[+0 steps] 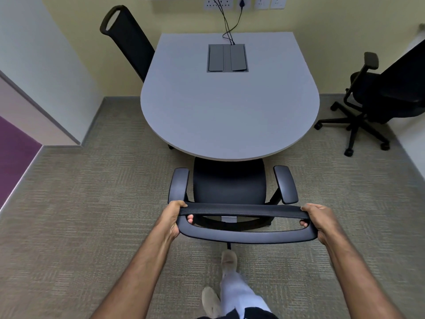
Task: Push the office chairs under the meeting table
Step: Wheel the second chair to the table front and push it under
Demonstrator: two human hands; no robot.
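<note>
A black office chair (230, 185) stands in front of me at the rounded near end of the grey meeting table (227, 116). The front of its seat is under the table edge; its armrests are outside. My left hand (171, 218) grips the left end of the chair's top back rail. My right hand (320, 221) grips the right end of the same rail. A second black chair (130, 40) is tucked in at the table's far left side, only its backrest showing. A third black chair (377, 95) stands apart from the table on the right.
A grey cable box (227, 58) is set in the table top, with black cables (230, 26) running up to wall sockets. A wall corner (69, 125) juts in on the left. Carpet floor (92, 203) surrounds me; my feet (227, 261) are just behind the chair.
</note>
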